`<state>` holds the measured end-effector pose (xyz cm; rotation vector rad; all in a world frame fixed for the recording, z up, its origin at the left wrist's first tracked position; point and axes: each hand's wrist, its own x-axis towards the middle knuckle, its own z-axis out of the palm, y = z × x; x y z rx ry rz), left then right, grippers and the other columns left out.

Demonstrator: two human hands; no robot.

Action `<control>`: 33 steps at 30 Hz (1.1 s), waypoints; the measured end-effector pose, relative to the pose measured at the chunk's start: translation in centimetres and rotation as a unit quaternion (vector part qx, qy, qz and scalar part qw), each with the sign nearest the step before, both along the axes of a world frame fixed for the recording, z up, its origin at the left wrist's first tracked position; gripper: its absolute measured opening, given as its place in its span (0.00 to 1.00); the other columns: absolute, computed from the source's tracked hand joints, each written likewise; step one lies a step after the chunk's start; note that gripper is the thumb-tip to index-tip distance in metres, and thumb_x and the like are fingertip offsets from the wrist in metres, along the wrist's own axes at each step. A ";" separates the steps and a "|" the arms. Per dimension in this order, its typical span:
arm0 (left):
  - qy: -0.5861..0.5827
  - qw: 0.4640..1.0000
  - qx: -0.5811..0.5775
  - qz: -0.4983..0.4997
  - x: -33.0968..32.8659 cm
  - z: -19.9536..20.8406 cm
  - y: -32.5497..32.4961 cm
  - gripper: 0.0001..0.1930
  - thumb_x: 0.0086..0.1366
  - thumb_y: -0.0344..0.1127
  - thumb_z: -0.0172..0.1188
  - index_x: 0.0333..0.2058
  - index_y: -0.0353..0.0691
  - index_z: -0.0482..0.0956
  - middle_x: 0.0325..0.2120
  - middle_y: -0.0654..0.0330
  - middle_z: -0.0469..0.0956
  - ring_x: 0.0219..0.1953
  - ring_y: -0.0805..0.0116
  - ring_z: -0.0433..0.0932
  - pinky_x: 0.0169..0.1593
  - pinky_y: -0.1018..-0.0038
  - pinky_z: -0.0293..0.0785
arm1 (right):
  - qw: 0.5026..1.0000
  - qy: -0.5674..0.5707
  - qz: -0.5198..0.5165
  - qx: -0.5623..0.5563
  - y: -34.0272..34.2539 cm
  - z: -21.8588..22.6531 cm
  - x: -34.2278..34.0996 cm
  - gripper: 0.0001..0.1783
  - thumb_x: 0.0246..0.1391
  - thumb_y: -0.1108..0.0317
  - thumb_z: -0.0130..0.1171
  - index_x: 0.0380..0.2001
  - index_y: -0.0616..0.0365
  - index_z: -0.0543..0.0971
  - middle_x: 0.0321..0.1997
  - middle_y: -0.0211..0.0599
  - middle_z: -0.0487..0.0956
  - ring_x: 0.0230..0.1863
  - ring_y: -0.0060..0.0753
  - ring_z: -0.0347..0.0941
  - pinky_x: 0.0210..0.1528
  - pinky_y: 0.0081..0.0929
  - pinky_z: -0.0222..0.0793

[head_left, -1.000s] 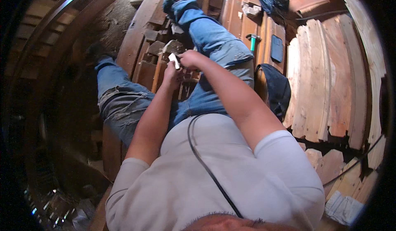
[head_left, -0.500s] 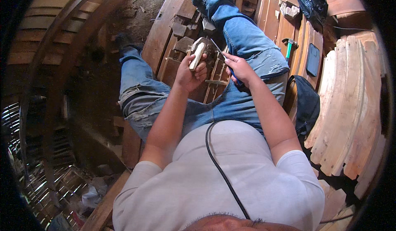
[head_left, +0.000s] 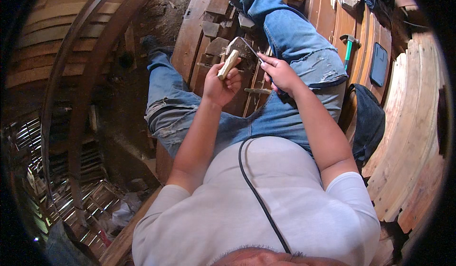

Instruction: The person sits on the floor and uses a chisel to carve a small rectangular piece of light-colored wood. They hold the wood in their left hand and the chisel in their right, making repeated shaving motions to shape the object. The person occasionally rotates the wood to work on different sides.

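A pale, whittled piece of wood (head_left: 228,65) slants up from my left hand (head_left: 219,84), whose thumb and fingers are closed round its lower part. My right hand (head_left: 283,77) grips a slim metal tool (head_left: 251,49) with a long thin shaft and a blue handle mostly hidden in the palm. The tool's tip points up and left, beyond the top of the wood and apart from it. Both hands are above the gap between my legs in torn jeans (head_left: 304,47). Below them are wooden blocks (head_left: 217,46) and a thin stick (head_left: 258,90).
To the right, a hammer with a green handle (head_left: 349,52) and a phone (head_left: 378,64) lie on brown boards. A dark cloth (head_left: 368,118) is draped nearby. Pale planks (head_left: 403,123) extend along the far right. A black cable (head_left: 256,185) runs down my shirt.
The whole view has shifted, so the surroundings sit further right. The wood piece has tilted further to the right in my left hand. Both hands keep their hold.
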<state>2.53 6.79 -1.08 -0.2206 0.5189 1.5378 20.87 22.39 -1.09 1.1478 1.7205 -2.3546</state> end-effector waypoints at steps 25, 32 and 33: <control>0.053 0.988 -0.130 0.058 0.7 -4.0 -0.1 0.14 0.77 0.46 0.52 0.49 0.41 0.75 0.39 0.61 0.85 0.32 0.76 0.84 0.30 0.82 0.83 | 0.997 -0.032 0.052 0.049 -1.4 0.8 0.7 0.27 0.73 0.63 0.48 0.73 0.46 0.65 0.20 0.24 0.71 0.11 0.17 0.63 0.13 0.19 0.60; 0.164 0.979 -0.120 0.029 1.2 -3.4 0.2 0.15 0.76 0.45 0.54 0.53 0.42 0.73 0.43 0.59 0.83 0.41 0.68 0.85 0.37 0.77 0.84 | 0.996 -0.030 -0.006 0.087 -1.5 0.0 0.5 0.27 0.67 0.61 0.58 0.66 0.55 0.72 0.23 0.29 0.76 0.14 0.20 0.68 0.17 0.23 0.65; 0.185 0.976 -0.108 0.032 1.4 -3.0 0.3 0.15 0.76 0.44 0.55 0.53 0.42 0.73 0.44 0.58 0.83 0.42 0.66 0.85 0.38 0.75 0.85 | 0.993 -0.031 -0.019 0.113 -1.5 0.0 0.4 0.27 0.64 0.60 0.62 0.63 0.58 0.74 0.25 0.31 0.78 0.16 0.22 0.70 0.19 0.25 0.67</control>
